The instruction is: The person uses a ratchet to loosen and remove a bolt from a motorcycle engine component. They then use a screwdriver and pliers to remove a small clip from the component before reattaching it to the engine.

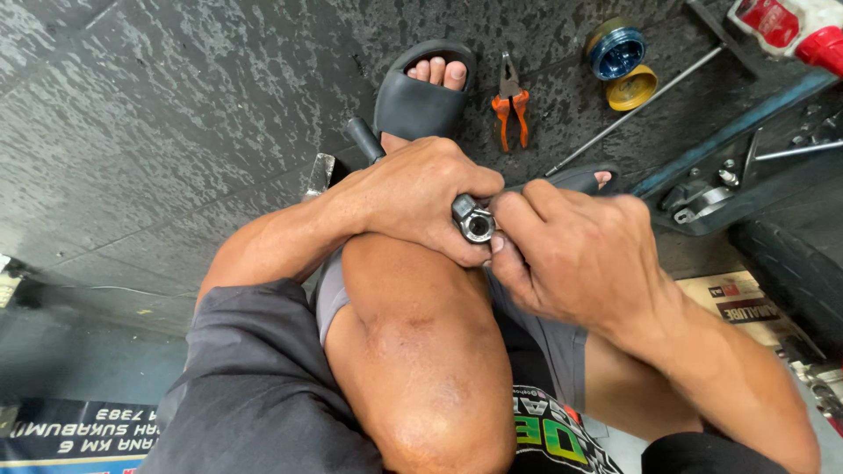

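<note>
Both hands closed on a small metal socket head above the raised knee.

Left hand [421, 197] wrapped tight round a black-handled steel socket tool [474, 219], fingers pressed together, probably to steady it against the knee; grip end jutting out behind the knuckles. Right hand [571, 254] pinching at the socket mouth, fingertips [505, 211] bunched on its rim. Beyond the fingers on the wet dark floor: orange-handled pliers [510, 104], round blue tin [615, 51], yellow lid [631, 88].
</note>
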{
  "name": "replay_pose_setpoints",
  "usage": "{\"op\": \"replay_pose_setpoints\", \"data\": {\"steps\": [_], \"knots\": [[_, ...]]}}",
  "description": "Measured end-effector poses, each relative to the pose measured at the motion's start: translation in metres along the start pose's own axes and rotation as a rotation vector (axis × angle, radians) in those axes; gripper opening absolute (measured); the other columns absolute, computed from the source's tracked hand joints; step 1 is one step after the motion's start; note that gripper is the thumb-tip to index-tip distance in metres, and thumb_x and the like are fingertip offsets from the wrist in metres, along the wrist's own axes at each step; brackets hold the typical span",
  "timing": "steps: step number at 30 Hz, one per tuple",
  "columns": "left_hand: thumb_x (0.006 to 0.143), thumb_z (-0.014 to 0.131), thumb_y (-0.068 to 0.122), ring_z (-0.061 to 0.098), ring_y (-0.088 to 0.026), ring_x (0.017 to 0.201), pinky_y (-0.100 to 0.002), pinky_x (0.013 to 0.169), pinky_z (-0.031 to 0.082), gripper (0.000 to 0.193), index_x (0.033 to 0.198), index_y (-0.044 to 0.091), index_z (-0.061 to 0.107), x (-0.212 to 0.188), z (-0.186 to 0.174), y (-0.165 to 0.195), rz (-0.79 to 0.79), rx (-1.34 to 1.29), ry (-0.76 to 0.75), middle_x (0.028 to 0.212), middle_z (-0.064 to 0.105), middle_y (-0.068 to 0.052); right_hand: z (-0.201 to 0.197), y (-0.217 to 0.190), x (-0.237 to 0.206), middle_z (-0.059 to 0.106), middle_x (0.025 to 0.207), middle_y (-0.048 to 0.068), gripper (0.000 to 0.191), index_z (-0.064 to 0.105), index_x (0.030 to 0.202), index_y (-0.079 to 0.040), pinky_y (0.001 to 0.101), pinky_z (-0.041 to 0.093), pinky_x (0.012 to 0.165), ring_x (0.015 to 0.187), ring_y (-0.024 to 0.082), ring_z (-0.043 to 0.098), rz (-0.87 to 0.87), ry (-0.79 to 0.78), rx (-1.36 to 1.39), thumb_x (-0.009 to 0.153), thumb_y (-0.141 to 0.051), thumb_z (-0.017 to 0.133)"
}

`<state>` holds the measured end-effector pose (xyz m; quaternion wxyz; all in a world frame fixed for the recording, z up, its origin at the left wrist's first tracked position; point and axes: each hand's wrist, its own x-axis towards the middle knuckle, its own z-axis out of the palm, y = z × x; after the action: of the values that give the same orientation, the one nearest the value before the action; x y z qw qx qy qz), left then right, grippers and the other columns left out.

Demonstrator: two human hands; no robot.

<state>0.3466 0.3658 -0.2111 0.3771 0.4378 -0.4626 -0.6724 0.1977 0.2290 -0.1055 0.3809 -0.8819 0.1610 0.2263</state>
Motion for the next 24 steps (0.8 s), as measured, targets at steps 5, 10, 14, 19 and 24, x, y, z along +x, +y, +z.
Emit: {"op": "replay_pose_setpoints", "data": {"steps": [5, 10, 14, 19, 24], "knots": [[0.071, 0.090, 0.031, 0.065, -0.033, 0.061, -0.040, 0.053, 0.048, 0.038, 0.084, 0.002, 0.068, 0.006, 0.000, -0.006, 0.106, -0.106, -0.098, 0.068, 0.066, -0.013, 0.005, 0.016, 0.002, 0.059, 0.063, 0.005, 0.041, 0.061, 0.078, -0.010, 0.0406, 0.043, 0.042, 0.050, 0.025, 0.061, -0.097, -0.062, 0.075, 0.083, -0.046, 0.079], [0.072, 0.086, 0.028, 0.066, -0.032, 0.058, -0.041, 0.051, 0.048, 0.031, 0.092, 0.007, 0.075, 0.007, 0.002, -0.005, 0.048, -0.055, -0.125, 0.067, 0.069, -0.012, 0.014, 0.024, 0.001, 0.061, 0.059, 0.003, 0.039, 0.062, 0.078, -0.011, 0.0400, 0.041, 0.041, 0.048, 0.027, 0.060, -0.091, -0.044, 0.162, 0.083, -0.045, 0.080], [0.070, 0.090, 0.033, 0.066, -0.035, 0.059, -0.043, 0.050, 0.047, 0.036, 0.089, 0.006, 0.075, 0.008, 0.003, -0.003, 0.019, 0.029, -0.135, 0.066, 0.068, -0.014, 0.021, 0.028, -0.002, 0.064, 0.059, 0.004, 0.041, 0.061, 0.075, -0.010, 0.0399, 0.041, 0.040, 0.047, 0.028, 0.059, -0.067, -0.040, 0.234, 0.080, -0.045, 0.082], [0.071, 0.092, 0.037, 0.061, -0.038, 0.057, -0.045, 0.052, 0.045, 0.043, 0.073, 0.003, 0.066, 0.004, 0.005, -0.003, 0.029, 0.116, -0.034, 0.059, 0.061, -0.016, 0.030, 0.017, -0.018, 0.067, 0.066, 0.007, 0.028, 0.068, 0.083, -0.012, 0.0388, 0.044, 0.044, 0.051, 0.027, 0.063, 0.006, 0.115, 0.190, 0.086, -0.036, 0.084], [0.074, 0.085, 0.027, 0.050, -0.029, 0.046, -0.041, 0.048, 0.042, 0.043, 0.063, 0.001, 0.053, -0.001, 0.009, -0.006, -0.059, -0.056, -0.013, 0.053, 0.052, -0.013, 0.029, 0.012, -0.028, 0.069, 0.072, 0.009, 0.027, 0.066, 0.087, -0.006, 0.0395, 0.046, 0.048, 0.055, 0.028, 0.064, 0.060, 0.132, 0.269, 0.089, -0.030, 0.080]]}}
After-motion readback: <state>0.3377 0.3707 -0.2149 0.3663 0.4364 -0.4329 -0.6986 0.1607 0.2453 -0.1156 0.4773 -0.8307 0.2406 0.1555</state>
